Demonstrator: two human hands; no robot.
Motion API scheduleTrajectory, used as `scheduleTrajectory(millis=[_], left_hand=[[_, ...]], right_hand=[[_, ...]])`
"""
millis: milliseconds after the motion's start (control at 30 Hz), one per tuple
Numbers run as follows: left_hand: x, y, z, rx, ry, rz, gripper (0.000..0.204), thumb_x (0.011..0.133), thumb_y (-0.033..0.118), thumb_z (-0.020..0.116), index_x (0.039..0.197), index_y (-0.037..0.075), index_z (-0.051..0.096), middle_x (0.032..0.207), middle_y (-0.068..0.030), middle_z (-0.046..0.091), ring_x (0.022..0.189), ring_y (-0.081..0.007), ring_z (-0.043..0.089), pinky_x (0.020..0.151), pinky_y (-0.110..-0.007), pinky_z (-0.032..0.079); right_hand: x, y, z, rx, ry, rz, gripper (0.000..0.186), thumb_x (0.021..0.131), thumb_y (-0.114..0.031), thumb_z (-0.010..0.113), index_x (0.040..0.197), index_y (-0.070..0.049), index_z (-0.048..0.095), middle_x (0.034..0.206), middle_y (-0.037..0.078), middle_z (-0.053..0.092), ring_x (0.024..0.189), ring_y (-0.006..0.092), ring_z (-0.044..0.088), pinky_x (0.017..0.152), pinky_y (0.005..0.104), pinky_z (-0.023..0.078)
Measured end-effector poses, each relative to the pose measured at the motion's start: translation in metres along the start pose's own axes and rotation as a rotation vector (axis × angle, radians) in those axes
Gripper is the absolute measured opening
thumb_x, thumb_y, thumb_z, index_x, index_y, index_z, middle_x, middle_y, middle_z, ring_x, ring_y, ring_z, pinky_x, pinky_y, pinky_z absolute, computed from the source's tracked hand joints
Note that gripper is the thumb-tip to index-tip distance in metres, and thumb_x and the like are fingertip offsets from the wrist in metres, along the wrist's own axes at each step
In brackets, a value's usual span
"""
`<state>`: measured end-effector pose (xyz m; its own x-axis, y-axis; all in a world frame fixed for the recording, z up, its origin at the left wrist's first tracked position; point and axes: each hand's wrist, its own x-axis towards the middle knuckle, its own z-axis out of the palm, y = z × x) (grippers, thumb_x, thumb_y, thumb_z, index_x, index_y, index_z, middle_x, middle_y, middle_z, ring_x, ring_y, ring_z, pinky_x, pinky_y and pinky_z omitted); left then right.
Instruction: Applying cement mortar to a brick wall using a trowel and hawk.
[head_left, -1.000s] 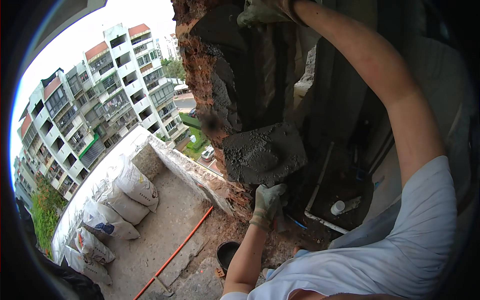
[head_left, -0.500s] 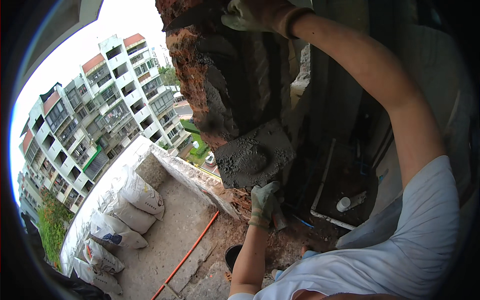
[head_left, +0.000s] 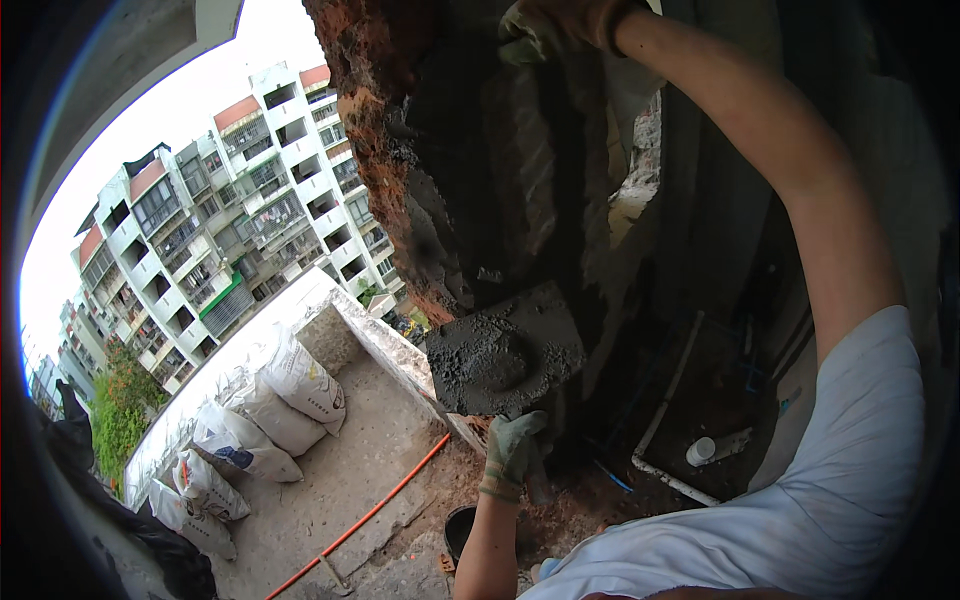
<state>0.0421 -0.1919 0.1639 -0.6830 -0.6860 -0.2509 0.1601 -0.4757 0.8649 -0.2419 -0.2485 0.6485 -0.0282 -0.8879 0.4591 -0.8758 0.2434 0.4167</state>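
Note:
My left hand [head_left: 515, 445], in a grey-green work glove, is closed beneath a flat dark mortar board [head_left: 553, 312], holding it from below. A heap of wet grey mortar [head_left: 490, 365] sits on the board. The board is close to the lower part of a rough brick pillar [head_left: 365, 125] with a dark, wet mortar coat [head_left: 530, 170]. High up, my gloved right hand [head_left: 535, 35] is closed at the pillar's face. It grips a trowel, whose blade is lost in shadow now but showed in the earlier frame.
Several filled white sacks [head_left: 300, 385] lean along the low wall [head_left: 385, 345] at the left. An orange pipe [head_left: 370, 510] crosses the concrete floor. A black bucket [head_left: 458, 530] stands by my left forearm. White pipes [head_left: 675, 485] run along the floor at right. Apartment blocks [head_left: 240, 190] rise outside.
My view has turned a little, so the sacks and buildings sit further right. The trowel blade at the pillar's brick edge no longer stands out. My left hand still holds the loaded board.

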Motion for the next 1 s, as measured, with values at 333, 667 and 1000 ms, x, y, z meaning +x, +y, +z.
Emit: scheduleTrajectory(millis=[333, 667, 1000], left_hand=[[0.001, -0.004, 0.006, 0.065, 0.072, 0.005, 0.025, 0.077, 0.015, 0.071, 0.100, 0.007, 0.067, 0.088, -0.0015, 0.064, 0.071, -0.0174, 0.062, 0.059, -0.037, 0.054], [-0.012, -0.007, 0.005, -0.012, 0.113, 0.074, 0.006, 0.079, 0.013, 0.067, 0.080, 0.010, 0.062, 0.063, 0.0006, 0.054, 0.048, -0.0140, 0.051, 0.045, -0.027, 0.041], [-0.018, -0.006, 0.002, -0.016, 0.113, 0.047, 0.006, 0.080, 0.010, 0.066, 0.080, 0.012, 0.061, 0.061, 0.0011, 0.053, 0.045, -0.0137, 0.048, 0.042, -0.027, 0.039]], right_hand=[[0.043, 0.059, 0.067, 0.516, -0.094, 0.063, 0.024, 0.099, -0.029, 0.056, 0.098, -0.010, 0.071, 0.091, 0.004, 0.069, 0.083, 0.0164, 0.065, 0.077, 0.0357, 0.051], [-0.016, 0.045, 0.167, 1.032, -0.024, -0.006, 0.022, 0.099, -0.027, 0.056, 0.105, -0.009, 0.068, 0.091, 0.001, 0.066, 0.082, 0.0114, 0.062, 0.077, 0.0316, 0.051], [-0.082, 0.044, 0.255, 1.449, -0.012, -0.010, 0.022, 0.099, -0.025, 0.056, 0.111, -0.008, 0.065, 0.092, -0.002, 0.063, 0.081, 0.0064, 0.058, 0.077, 0.0275, 0.051]])
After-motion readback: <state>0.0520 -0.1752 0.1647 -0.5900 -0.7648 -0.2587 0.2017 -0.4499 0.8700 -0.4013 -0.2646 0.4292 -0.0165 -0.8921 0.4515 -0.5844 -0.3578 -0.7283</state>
